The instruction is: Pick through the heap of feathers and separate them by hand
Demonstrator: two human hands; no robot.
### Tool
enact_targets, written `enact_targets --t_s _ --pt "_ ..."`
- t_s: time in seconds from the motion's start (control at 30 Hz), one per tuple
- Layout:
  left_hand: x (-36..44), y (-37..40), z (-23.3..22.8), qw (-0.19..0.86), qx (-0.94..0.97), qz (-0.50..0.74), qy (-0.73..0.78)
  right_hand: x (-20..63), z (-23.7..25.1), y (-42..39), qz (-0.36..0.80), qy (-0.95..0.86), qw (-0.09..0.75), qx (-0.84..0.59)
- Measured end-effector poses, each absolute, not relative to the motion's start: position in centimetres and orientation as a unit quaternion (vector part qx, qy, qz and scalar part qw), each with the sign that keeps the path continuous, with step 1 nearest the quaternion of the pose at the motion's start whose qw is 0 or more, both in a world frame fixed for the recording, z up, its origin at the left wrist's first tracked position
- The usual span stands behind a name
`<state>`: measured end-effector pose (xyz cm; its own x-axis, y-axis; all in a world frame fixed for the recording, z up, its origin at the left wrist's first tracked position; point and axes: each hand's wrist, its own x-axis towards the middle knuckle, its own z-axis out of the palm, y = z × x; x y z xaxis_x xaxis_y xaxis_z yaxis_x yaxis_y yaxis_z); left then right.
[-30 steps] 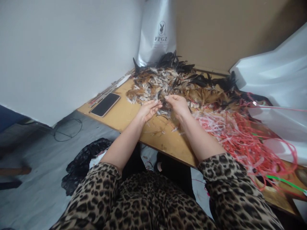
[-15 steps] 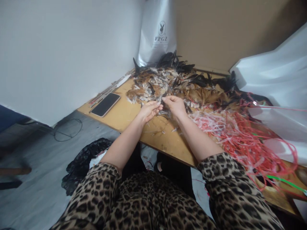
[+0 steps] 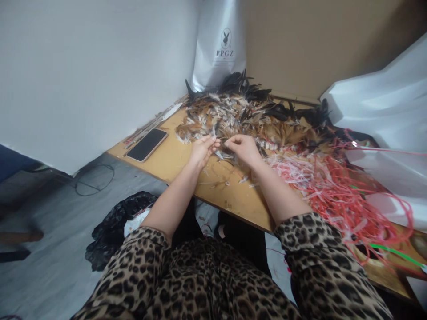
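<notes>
Both my hands work over the near edge of a heap of brown, white and black feathers (image 3: 230, 109). My left hand (image 3: 202, 151) is closed in a pinch, with a small pale feather (image 3: 214, 130) rising at its fingertips. A short way to the right, my right hand (image 3: 245, 148) is also pinched, its fingertips pointing at the left hand. Whatever lies between the right fingertips is too small to make out. Loose feather bits (image 3: 227, 181) lie scattered on the wooden table (image 3: 230, 202) below my wrists.
A phone (image 3: 147, 145) lies at the table's left, beside thin sticks (image 3: 153, 122). Tangled red and pink plastic strands (image 3: 333, 195) cover the right side. A white printed bag (image 3: 220, 49) stands behind the feathers, and white sheeting (image 3: 383, 102) hangs right. A black plastic bag (image 3: 113, 231) rests on the floor.
My hands have moved apart. The left has shifted slightly left and up, its fingers still pinched; the right has stayed almost in place.
</notes>
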<state>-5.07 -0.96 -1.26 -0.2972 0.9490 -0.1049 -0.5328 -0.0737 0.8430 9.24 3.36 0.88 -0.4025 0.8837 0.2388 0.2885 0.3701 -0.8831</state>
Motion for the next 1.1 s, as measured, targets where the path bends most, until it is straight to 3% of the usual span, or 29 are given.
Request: enact_targets --t_s 0.17,0.43,0.57,0.77,1.1 --pt "-5.8 -0.7 -1.2 0.551 0.17 0.72 0.386 9.6 1.1 2.8 0.216 -0.857 0.222 -0.412" --pt "-5.5 -0.9 -1.1 0.567 0.197 0.708 0.372 7.1 0.1 1.2 0.101 -0.856 0.132 -0.489" --pt "-5.4 -1.0 -1.1 0.568 0.208 0.709 0.363 7.4 -0.2 1.9 0.17 -0.827 0.219 -0.49" --pt "-5.4 -0.9 -1.4 0.571 0.212 0.7 0.373 8.8 0.5 3.6 0.516 -0.642 0.371 -0.429" --pt "-4.7 -1.1 -1.9 0.609 0.285 0.624 0.397 8.7 0.6 3.8 0.562 -0.594 0.435 -0.377"
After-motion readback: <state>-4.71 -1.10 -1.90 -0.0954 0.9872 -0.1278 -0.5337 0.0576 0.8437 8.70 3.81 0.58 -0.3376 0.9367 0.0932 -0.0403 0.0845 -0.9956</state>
